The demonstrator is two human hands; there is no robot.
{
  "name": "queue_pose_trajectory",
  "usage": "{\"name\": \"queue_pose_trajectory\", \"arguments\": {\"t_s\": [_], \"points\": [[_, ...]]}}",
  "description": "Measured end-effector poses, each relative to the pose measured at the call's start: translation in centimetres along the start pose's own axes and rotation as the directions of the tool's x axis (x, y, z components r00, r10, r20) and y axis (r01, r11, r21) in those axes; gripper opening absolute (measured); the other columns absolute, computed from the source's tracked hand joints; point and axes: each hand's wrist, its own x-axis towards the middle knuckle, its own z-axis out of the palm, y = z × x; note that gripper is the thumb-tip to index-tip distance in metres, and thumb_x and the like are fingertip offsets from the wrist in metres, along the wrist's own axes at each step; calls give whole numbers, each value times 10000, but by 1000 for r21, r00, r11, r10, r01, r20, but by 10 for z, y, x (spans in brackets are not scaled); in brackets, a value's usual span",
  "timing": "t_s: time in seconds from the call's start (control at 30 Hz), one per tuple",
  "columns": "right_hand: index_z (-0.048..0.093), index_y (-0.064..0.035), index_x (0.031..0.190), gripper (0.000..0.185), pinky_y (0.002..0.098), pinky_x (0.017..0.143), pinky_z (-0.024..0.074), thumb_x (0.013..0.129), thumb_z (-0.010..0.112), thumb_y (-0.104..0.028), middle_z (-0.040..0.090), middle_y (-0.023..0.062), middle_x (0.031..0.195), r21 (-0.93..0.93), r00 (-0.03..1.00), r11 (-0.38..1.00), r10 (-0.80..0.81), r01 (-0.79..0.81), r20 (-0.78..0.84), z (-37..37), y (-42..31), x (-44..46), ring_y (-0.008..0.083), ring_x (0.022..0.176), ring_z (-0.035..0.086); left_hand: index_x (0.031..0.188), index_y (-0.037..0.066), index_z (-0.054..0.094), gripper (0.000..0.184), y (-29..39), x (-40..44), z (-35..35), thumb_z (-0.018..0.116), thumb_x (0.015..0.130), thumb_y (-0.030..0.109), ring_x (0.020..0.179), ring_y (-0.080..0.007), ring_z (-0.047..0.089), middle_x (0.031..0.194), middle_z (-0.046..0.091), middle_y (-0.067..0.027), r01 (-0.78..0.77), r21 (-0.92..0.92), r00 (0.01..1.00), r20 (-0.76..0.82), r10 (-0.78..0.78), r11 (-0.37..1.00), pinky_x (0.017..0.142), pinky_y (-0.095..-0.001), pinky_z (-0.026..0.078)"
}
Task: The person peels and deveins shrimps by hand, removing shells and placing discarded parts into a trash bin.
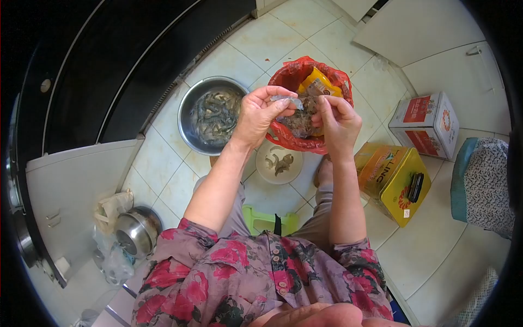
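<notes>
Over the bin lined with a red plastic bag (pixel 299 144), my left hand (pixel 257 115) is closed on a pale, translucent shrimp (pixel 289 102). My right hand (pixel 340 121) is pinched beside it, thumb against fingers; whatever lies between its fingertips is too small to make out. Inside the bag are brownish shrimp scraps (pixel 298 124) and a yellow packet (pixel 318 83). To the left, a metal basin (pixel 182 117) holds many dark whole shrimp (pixel 215 111) in liquid. Below the bag, a white bowl (pixel 294 174) contains several shrimp (pixel 280 162).
A green stool (pixel 291 220) is between my legs. On the right stand a yellow tin (pixel 389 185), a white and red tin (pixel 427 122) and a cloth-covered object (pixel 482 185). Metal pots (pixel 136 231) and plastic bags (pixel 113 261) sit at the lower left, near cabinets (pixel 81 191).
</notes>
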Motion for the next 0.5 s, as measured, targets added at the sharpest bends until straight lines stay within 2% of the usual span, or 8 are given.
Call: {"name": "queue_pose_trajectory", "arguments": {"t_s": [0.07,0.1,0.17,0.3,0.37,0.4,0.47,0.5], "points": [[656,-8,895,70,217,564,499,829,638,2,631,66,879,-168,1000,986,-15,13,-14,-4,3,3,97,716,647,1184,-7,565,297,0,-1,3,592,888,-1,877,-154,662,1078,647,-141,-35,135,999,-34,40,990,760,-255,559],[656,-8,895,70,217,564,499,829,638,2,631,66,879,-165,1000,986,-17,14,-14,-2,6,7,97,716,647,1184,-7,565,297,1,-1,4,592,888,-1,877,-154,662,1078,647,-141,-36,139,999,-34,42,990,760,-255,559],[654,-7,909,108,227,574,482,806,636,22,630,64,876,-359,900,846,-434,393,-37,-4,12,13,96,688,600,1190,-13,558,303,-3,-2,10,593,889,3,874,-154,664,1066,648,-134,-43,208,994,-93,63,977,751,-251,559],[658,-13,932,146,230,586,472,789,653,19,630,59,893,-402,927,857,-372,324,-45,-3,11,15,102,674,565,1194,-16,552,309,-3,-1,8,597,890,12,871,-159,667,1063,647,-139,-32,243,987,-147,70,969,746,-247,558],[661,-25,982,198,231,588,468,788,660,11,630,47,879,-318,924,869,-376,378,72,-1,12,14,103,679,571,1188,-19,552,302,-2,1,6,597,891,14,871,-159,668,1045,651,-140,-5,278,978,-198,63,961,736,-240,557],[661,-25,982,198,231,588,468,788,660,11,630,47,879,-316,924,869,-376,379,74,2,14,12,103,679,571,1188,-19,552,302,-1,0,6,597,891,14,871,-159,668,1045,651,-140,-6,279,978,-201,64,960,736,-240,557],[655,-21,1029,217,225,600,476,813,651,0,640,48,884,-146,946,953,-227,264,230,11,19,7,88,685,577,1152,-33,562,274,2,0,7,599,885,12,827,-152,676,976,669,-107,12,270,975,-216,48,963,683,-246,559],[655,-21,1029,217,225,600,476,813,651,0,640,48,884,-147,946,953,-227,265,232,17,22,5,88,685,577,1152,-33,562,274,0,-1,7,599,885,12,827,-152,676,976,669,-107,11,268,975,-217,49,963,683,-246,559]]}}
